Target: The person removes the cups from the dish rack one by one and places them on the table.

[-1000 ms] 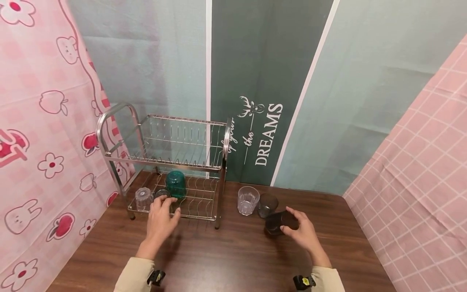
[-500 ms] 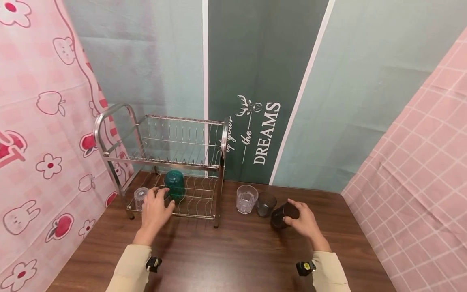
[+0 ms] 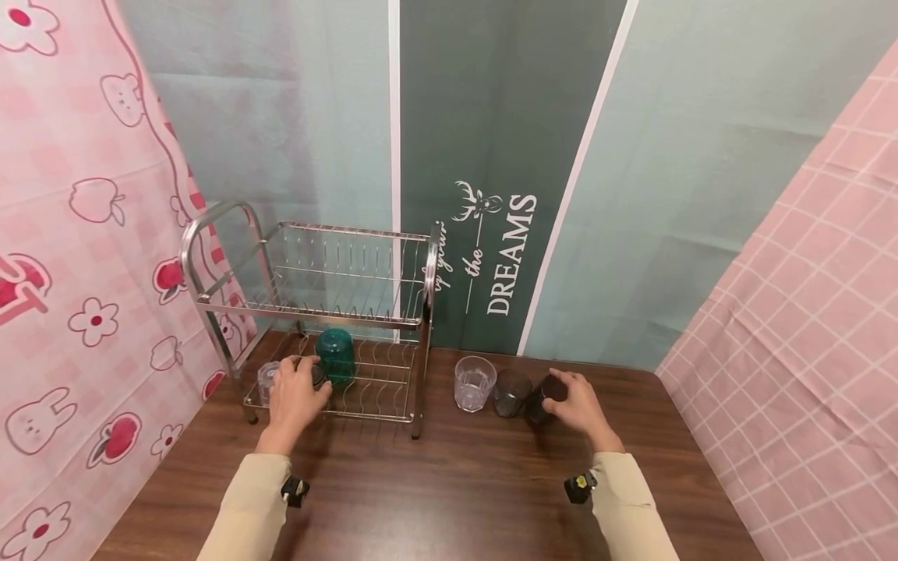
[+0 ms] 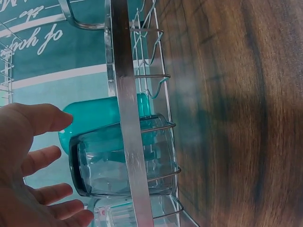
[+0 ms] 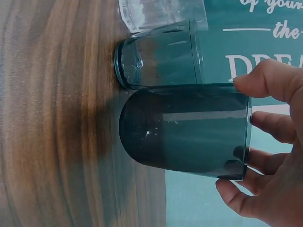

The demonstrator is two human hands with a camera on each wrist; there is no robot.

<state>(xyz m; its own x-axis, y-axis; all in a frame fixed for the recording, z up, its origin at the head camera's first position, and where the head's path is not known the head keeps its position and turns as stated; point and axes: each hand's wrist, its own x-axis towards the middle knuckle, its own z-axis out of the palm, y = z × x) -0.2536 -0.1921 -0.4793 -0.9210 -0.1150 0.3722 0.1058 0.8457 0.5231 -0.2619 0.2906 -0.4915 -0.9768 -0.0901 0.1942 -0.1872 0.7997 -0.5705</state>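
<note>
My right hand (image 3: 578, 403) grips a dark smoky drinking glass (image 5: 189, 130) by its rim, thumb on one side and fingers on the other. Right beside it stands a second smoky glass (image 3: 512, 392), then a clear faceted glass (image 3: 475, 382). At the lower tier of the dish rack (image 3: 428, 312), my left hand (image 3: 291, 397) has its fingers spread around the base of an upside-down smoky glass (image 4: 102, 163); a gap shows between them in the left wrist view. That glass sits between an upside-down teal glass (image 3: 337, 354) and a clear glass (image 3: 266, 379), partly hidden by the hand.
The two-tier metal rack stands at the back left of the brown wooden table (image 3: 435, 499), its upper tier (image 3: 344, 288) above the left fingertips. A grey-green printed curtain (image 3: 505, 117) hangs behind, with pink cloths (image 3: 800, 312) at both sides.
My right hand has moved the dark smoky glass back and slightly right, beside the other smoky glass, tilting it more upright. The left hand has shifted left and farther in over the rack glasses.
</note>
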